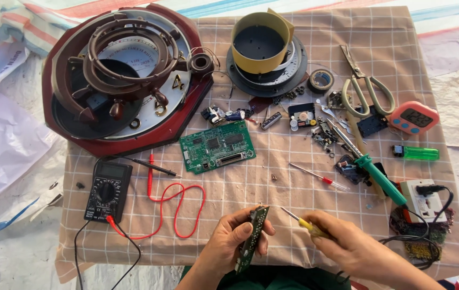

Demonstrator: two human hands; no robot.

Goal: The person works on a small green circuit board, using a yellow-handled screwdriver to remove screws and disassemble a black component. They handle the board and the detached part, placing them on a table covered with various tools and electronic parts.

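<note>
Item: my left hand (233,240) gripped a narrow circuit board (253,237) edgewise, my right hand (342,241) closed on a yellow-handled screwdriver (300,221) at its 2 o'clock; the tip risked slipping and gouging the board.

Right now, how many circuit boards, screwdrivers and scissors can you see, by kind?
Circuit boards: 2, one on the cloth, one in the left hand
Screwdrivers: 3
Scissors: 1
Total: 6
</note>
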